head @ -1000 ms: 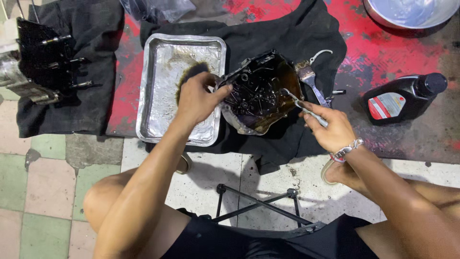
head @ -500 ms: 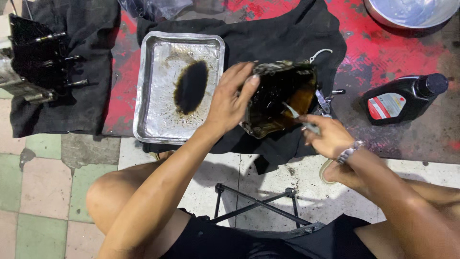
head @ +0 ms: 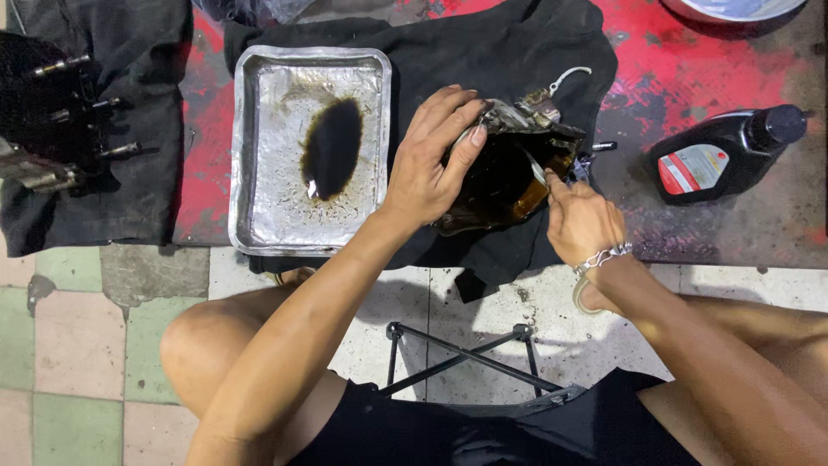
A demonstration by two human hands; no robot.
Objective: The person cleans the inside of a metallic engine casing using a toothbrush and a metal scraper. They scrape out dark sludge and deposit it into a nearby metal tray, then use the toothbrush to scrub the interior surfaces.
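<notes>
Hands (head: 431,168) around tilted oily cover (head: 509,177)

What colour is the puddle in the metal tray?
Black, brownish at its edges, the puddle in the silver metal tray; head view.

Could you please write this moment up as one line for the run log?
left hand: grips tilted oily engine cover | right hand: works thin tool inside it | metal tray: dark oil puddle | black bottle: on its side

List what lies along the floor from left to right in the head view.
Dark engine part with studs → metal tray → left hand → oily engine cover → right hand → black oil bottle.
</notes>
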